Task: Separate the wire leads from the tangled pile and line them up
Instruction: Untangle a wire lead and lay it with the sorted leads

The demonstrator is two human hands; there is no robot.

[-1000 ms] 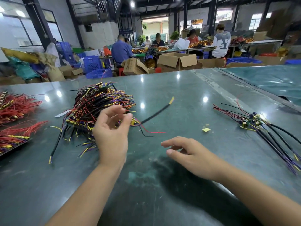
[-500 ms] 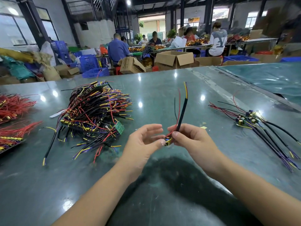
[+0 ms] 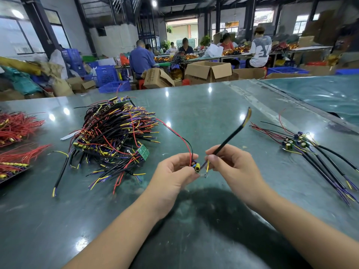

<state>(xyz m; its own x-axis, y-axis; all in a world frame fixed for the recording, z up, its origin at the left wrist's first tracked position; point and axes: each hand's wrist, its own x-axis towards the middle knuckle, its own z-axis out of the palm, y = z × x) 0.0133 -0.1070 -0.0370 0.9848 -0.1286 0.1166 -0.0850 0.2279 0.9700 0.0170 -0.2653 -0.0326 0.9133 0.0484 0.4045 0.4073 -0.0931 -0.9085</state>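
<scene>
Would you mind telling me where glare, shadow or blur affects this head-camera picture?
Head view: ceiling lights leave bright glare spots on the glossy table; a dark shadow lies on it beneath both forearms; the raised tip of the black lead is motion-blurred; wide-angle distortion bends the beams at the picture's edges; the tangled pile and both hands stay sharp.

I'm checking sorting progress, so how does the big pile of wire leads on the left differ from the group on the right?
The tangled pile is heaped high with leads crossing every way; the lined-up group lies flat, roughly parallel. The pile holds many more leads than the group. Both rest on the green table and share black, red and yellow wires.
</scene>
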